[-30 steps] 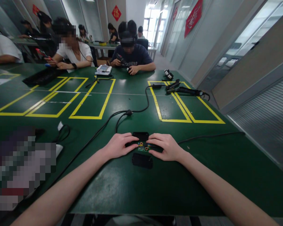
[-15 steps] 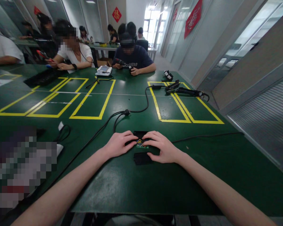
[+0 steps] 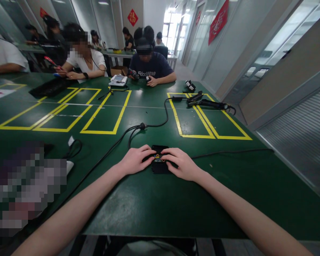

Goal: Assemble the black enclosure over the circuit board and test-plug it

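Note:
A small circuit board [image 3: 158, 160] with yellow-orange ring-shaped parts sits between my hands in the head view. My left hand [image 3: 137, 160] has its fingertips closed on the left side of the board. From the right, my right hand [image 3: 180, 164] grips the board's other side, its lower fingers beside a flat black case piece [image 3: 161, 168]. That piece lies on the near side of the board, touching or just under its edge. Another black case piece [image 3: 160, 147] shows beyond the fingertips, partly covered by them.
Black cables with a plug [image 3: 142, 126] run across the green table [image 3: 160, 209] beyond my hands. A black handheld tool [image 3: 210, 104] lies at the far right. A blurred-out item [image 3: 29, 192] is at left. Co-workers [image 3: 152, 65] sit opposite.
The near black case piece has moved away from me, closing the gap to the circuit board. Less of the green board shows now. Both hands stay at the board.

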A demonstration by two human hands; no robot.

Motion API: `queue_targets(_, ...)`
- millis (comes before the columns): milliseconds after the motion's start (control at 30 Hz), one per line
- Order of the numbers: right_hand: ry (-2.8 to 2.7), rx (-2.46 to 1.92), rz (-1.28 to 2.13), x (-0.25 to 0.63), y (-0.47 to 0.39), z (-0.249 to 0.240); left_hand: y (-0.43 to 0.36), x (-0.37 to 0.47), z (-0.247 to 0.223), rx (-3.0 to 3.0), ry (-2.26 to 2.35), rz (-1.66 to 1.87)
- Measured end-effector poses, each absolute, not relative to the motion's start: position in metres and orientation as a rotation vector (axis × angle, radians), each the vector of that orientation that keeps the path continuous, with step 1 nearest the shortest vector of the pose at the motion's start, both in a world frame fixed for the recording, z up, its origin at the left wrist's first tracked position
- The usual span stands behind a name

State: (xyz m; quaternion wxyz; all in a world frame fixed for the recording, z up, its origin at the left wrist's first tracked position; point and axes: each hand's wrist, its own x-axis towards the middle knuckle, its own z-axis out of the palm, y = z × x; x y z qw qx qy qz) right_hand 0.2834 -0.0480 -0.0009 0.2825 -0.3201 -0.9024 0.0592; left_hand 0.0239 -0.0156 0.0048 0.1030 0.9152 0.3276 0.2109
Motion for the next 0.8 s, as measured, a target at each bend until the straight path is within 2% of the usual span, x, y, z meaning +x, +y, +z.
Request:
queue_targets(500, -2.239, -0.865, 0.245, 0.291, -0.045, 0.002, -0.012, 0.022, 0.002, 2.679, 1.007, 0.62)
queue_targets(800, -2.25, -1.066, 0.381, 0.32, -0.04, -0.001, -0.013, 0.02, 0.005, 2.622, 0.966, 0.649)
